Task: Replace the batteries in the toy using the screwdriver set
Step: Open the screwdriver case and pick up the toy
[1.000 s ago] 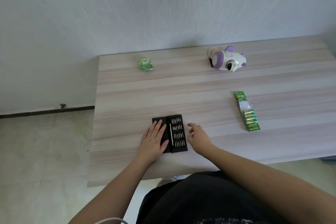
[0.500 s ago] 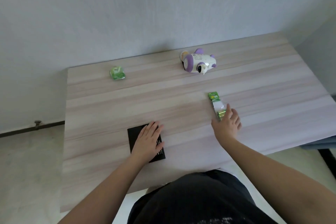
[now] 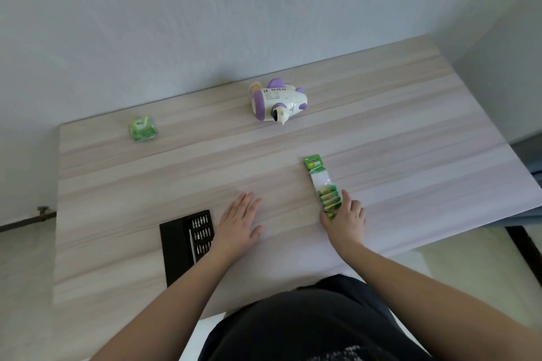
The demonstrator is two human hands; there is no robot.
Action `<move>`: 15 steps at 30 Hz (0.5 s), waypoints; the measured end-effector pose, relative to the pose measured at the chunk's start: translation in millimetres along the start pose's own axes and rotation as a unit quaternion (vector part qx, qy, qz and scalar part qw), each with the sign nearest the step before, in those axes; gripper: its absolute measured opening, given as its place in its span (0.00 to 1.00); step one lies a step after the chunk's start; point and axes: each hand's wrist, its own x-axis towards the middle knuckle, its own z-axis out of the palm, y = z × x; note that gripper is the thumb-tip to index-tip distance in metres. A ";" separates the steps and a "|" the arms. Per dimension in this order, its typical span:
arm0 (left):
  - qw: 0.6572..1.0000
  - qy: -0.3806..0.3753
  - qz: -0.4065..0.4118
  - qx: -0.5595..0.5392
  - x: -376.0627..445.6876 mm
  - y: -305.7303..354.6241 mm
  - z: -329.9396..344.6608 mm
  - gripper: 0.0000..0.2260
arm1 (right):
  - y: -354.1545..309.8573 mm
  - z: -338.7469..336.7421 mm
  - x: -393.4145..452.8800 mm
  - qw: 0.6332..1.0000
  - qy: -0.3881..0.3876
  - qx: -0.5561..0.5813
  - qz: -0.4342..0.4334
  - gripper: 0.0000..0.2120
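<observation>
While you look down from above, the pale wood-grain laminate table [image 3: 396, 138] fills most of your view, its far edge against a white wall; your two bare forearms reach onto it from the near edge. Your left hand [image 3: 239, 227] lies flat, palm down and fingers spread wide, holding nothing, its wrist just beside the right edge of the black rectangular screwdriver set case [image 3: 183, 243], which lies open with rows of metal bits showing in its right half. Your right hand [image 3: 346, 218] rests on the near end of the long green-and-clear plastic battery pack [image 3: 322, 184], fingers lightly curled around that end with the thumb on its left side; whether you have truly gripped it or only touch it, you cannot tell from here. That pack lies flat, running away from you, its green card header at the far end. Well beyond both hands, near the wall, sits the white-and-purple plastic toy [image 3: 278, 99], tipped on its side and apart from everything else; far to the left of it sits a small green plastic-wrapped packet [image 3: 142, 127].
</observation>
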 end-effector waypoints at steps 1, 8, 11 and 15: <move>1.000 0.003 -0.001 0.001 4.1 4.6 0.9 0.34 | 3.4 -1.0 0.4 1.000 -0.003 -0.005 -0.006 0.37; 1.000 0.021 -0.017 0.010 31.1 23.1 -2.7 0.31 | 10.9 -17.9 16.2 0.999 -0.021 -0.013 -0.035 0.41; 0.999 0.043 -0.019 0.002 43.3 25.4 -15.9 0.29 | 1.9 -32.7 41.2 0.998 -0.012 0.038 -0.039 0.38; 0.995 0.100 -0.021 -0.024 71.2 28.9 -48.0 0.27 | -33.1 -57.4 91.9 0.991 -0.004 0.101 -0.090 0.32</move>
